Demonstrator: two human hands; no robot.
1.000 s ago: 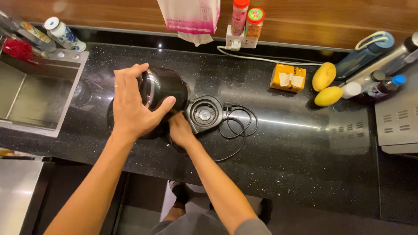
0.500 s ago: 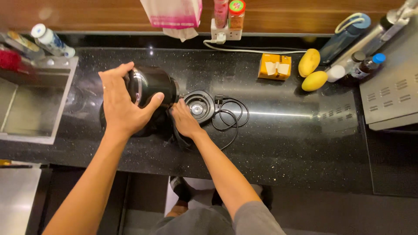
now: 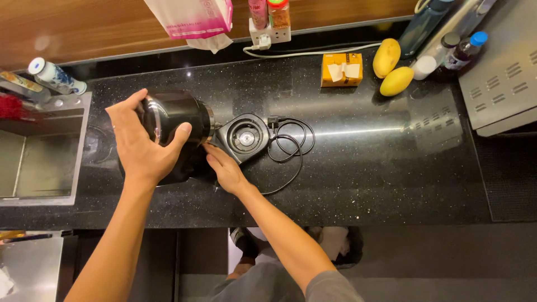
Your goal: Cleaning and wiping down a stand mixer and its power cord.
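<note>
Head view, left to right: sink [image 3: 39,168], then left hand [image 3: 142,148], fingers spread and clamped round the tilted black kettle [image 3: 176,120] on the counter [image 3: 363,168]. Right hand [image 3: 224,168], fingers together, against its lower side beside the base [image 3: 244,137]. Best gripped firmly, steadied low, clear of the cord [image 3: 288,145].

Warm indoor light from above and behind, fairly bright on the wooden wall, dimmer toward the floor. The black worktop [image 3: 358,168] shows a long horizontal glare streak right of centre, plus speckle reflections and a mirrored patch below the vented metal appliance [image 3: 503,72]. The kettle [image 3: 173,120] carries a soft highlight on its rim. Shadows soft, no hard edges. Focus sharp mid-frame; slight wide-angle bend at the edges, sink [image 3: 39,162] a bit washed out, no motion blur
</note>
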